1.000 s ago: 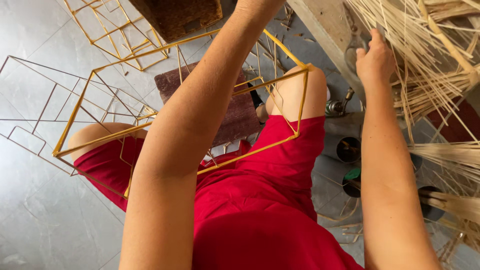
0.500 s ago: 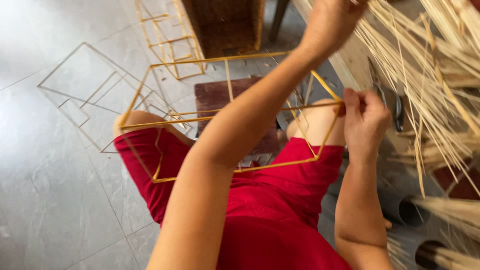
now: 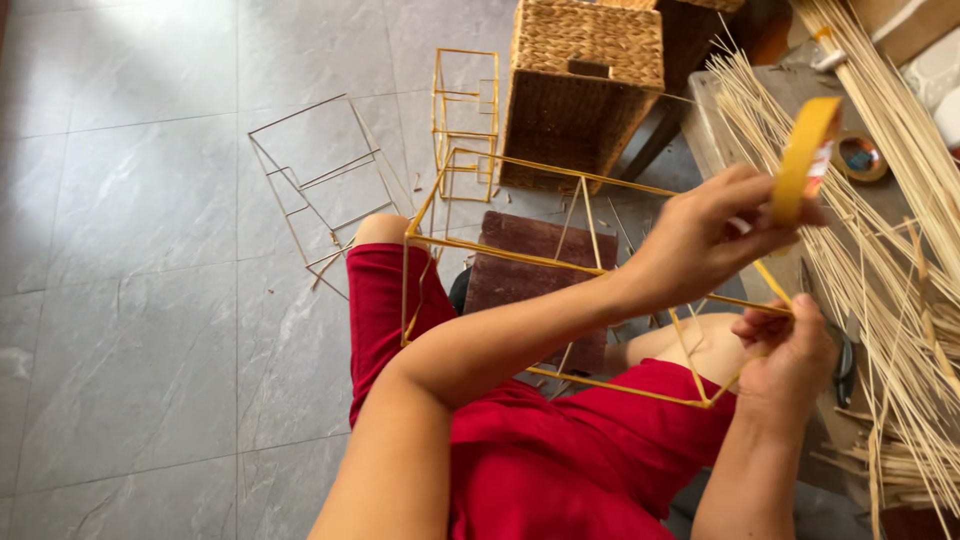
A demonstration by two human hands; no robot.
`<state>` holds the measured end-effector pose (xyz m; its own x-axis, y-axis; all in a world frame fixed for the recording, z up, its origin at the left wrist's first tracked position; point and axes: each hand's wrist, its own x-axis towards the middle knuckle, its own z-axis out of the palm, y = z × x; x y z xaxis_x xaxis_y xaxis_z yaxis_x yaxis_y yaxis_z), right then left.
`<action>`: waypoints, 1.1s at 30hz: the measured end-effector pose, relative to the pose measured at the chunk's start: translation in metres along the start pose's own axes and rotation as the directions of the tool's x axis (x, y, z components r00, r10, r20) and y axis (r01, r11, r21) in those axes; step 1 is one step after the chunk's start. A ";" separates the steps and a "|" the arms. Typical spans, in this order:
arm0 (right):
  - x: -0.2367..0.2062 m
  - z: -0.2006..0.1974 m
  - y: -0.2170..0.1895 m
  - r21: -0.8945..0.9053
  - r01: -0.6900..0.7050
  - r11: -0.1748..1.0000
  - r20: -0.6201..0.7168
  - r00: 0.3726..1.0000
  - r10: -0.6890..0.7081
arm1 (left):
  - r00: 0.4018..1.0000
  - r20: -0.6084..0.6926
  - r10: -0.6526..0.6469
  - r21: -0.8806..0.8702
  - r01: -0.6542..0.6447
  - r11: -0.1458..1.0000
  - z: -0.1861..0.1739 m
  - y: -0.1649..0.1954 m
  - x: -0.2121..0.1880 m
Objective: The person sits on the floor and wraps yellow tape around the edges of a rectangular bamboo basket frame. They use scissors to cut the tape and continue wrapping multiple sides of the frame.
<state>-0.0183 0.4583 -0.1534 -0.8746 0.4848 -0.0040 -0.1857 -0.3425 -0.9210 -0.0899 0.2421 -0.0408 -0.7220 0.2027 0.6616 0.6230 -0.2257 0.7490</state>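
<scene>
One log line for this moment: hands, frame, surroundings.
left hand: holds yellow tape roll | right hand: grips yellow stick frame corner | pale thin sticks: at right

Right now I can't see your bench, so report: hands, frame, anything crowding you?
Left hand holds yellow tape roll. Right hand grips yellow stick frame on lap. Loose sticks crowd the right.

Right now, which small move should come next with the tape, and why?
Probably bring the tape roll in the left hand down to the frame corner pinched by the right hand: the roll sits raised above that joint.
</scene>
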 end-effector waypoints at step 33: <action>-0.017 0.073 -0.096 -0.509 0.859 0.057 0.846 0.511 -0.152 | 0.732 -0.617 -0.291 -0.274 0.147 0.950 -0.203 0.086 -0.170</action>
<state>-0.0185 0.4246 -0.0362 -0.7975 -0.3808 0.4680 -0.5342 0.8063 -0.2540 0.0250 -0.0056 -0.0959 -0.8950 -0.3737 0.2435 0.4034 -0.4453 0.7993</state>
